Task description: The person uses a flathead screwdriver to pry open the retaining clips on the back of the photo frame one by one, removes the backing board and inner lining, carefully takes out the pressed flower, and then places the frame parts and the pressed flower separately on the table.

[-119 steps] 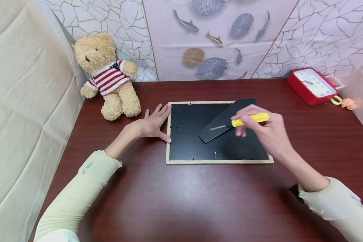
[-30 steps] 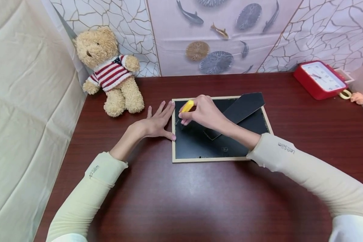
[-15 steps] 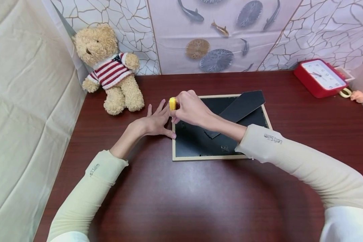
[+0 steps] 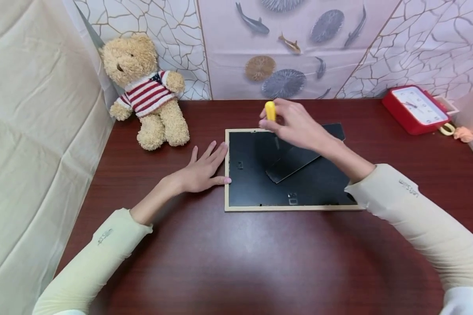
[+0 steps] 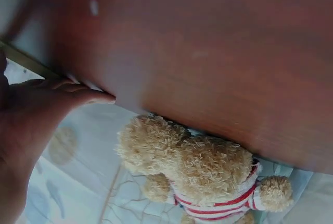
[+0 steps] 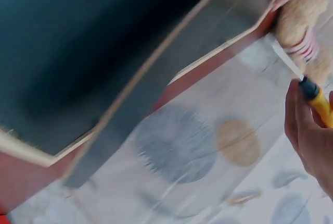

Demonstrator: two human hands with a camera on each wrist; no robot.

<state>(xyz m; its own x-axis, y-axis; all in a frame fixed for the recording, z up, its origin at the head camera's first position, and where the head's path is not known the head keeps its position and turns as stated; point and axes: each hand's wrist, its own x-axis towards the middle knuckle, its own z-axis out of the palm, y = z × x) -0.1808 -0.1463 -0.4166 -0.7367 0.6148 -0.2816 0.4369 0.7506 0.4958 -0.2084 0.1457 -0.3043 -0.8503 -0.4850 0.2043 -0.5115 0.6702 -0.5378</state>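
Across the dark red-brown wooden table (image 4: 240, 256), from the head view, I see a flat black-backed frame with a pale wooden rim (image 4: 260, 208), a long black strip (image 4: 293, 162) slanting over it. The person's left hand (image 4: 202, 173) lies with fingers spread, thumb on the left rim. The right hand (image 4: 295, 124) grips a yellow-handled tool (image 4: 270, 112) over the frame's far side.

At the left wrist, extended fingers show near a tan plush bear in a striped sweater (image 5: 203, 169).

At the right wrist, fingers hold the tool's handle below its black collar (image 6: 309, 87) and pale shaft; I cannot tell whether its tip touches anything.
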